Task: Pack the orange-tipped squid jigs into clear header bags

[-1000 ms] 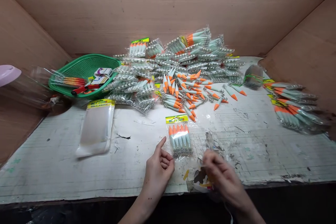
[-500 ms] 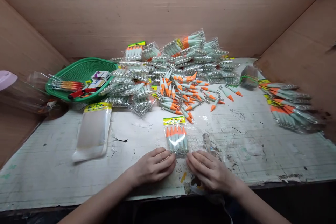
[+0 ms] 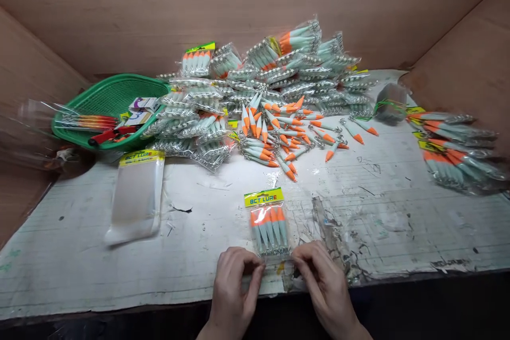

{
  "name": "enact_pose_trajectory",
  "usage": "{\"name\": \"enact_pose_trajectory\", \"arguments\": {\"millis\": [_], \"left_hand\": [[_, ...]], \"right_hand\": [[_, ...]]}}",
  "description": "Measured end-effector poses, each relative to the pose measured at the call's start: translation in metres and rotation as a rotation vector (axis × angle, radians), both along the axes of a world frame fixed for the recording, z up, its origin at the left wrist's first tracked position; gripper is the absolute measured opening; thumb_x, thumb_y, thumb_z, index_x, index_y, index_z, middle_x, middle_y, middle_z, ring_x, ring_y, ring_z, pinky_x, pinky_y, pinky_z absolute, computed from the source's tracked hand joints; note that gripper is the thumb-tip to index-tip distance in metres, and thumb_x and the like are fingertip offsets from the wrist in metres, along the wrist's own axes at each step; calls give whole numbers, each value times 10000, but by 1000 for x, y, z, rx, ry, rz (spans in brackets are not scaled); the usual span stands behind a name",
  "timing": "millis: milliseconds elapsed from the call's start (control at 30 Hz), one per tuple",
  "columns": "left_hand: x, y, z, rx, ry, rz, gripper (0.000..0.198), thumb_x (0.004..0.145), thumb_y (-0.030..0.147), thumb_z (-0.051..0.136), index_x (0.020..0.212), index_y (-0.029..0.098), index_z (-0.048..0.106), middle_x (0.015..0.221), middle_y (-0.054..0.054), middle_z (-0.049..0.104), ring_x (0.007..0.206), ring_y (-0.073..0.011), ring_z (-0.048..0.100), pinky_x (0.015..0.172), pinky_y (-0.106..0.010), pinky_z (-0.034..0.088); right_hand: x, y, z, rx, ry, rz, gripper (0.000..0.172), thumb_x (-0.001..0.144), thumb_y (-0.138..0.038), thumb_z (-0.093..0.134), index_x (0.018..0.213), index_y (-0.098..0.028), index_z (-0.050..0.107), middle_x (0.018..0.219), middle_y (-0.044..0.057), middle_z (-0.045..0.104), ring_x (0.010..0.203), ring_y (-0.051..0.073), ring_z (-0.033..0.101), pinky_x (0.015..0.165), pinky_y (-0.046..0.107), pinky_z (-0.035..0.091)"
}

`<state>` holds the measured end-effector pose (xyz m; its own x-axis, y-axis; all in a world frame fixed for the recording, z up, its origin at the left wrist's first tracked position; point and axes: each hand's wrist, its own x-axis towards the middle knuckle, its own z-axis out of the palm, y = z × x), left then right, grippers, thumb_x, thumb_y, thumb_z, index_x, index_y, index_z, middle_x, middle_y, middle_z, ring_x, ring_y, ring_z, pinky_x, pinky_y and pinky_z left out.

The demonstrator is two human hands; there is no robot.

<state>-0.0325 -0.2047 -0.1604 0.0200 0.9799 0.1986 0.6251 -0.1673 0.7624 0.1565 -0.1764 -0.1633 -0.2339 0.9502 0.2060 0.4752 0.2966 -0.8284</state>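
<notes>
A clear bag of fishing lures (image 3: 269,226) with a yellow header lies on the table in front of me. Several orange-tipped, pale green lures stand side by side in it, hooks toward me. My left hand (image 3: 238,287) pinches the bag's lower left corner between thumb and fingers. At the lower right corner, my right hand (image 3: 324,281) pinches the bag in the same way. Beyond the bag, loose lures (image 3: 279,133) lie in a heap. A stack of flat clear header bags (image 3: 135,199) rests to the left.
Filled lure packets (image 3: 287,74) are piled along the back wall. More filled packets (image 3: 454,156) lie at the far right. A green basket (image 3: 79,101) with red-handled pliers (image 3: 109,135) stands at the left. A small clear container (image 3: 392,103) sits at the back right.
The bag has come closer to me, and both hands have drawn back with it. My fingers have gone from lying by its lower edge to pinching its two corners.
</notes>
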Motion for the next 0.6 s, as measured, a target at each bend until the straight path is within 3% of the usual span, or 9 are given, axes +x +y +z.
{"name": "enact_pose_trajectory", "arguments": {"millis": [267,367,500,600], "left_hand": [[11,6,-3,-112,-4,250,112,875,241,510,776,212,553,715,-21,603,670,-169,568,612,-282,468],[14,13,-3,-202,40,333,69,847,276,516,852,211,537,596,20,550,580,-173,557,573,-286,456],[9,26,4,-299,101,348,267,867,310,414,1069,174,522,605,21,549,555,-189,572,544,-291,439],[0,35,10,-389,119,295,321,857,427,442,1025,180,559,619,8,564,561,-193,581,536,-285,429]], "right_hand": [[-20,5,0,-51,-96,-223,191,932,-266,441,753,-222,491,677,15,550,610,160,537,543,263,429],[-21,12,0,-117,-135,-279,185,909,-331,475,755,-228,479,609,-4,547,513,151,522,468,259,401],[-17,22,1,-156,-152,-283,232,932,-368,430,765,-226,506,604,1,567,523,161,542,486,268,405],[-19,23,4,-172,-162,-211,301,929,-400,440,700,-218,515,664,24,565,624,175,551,567,284,423]]}}
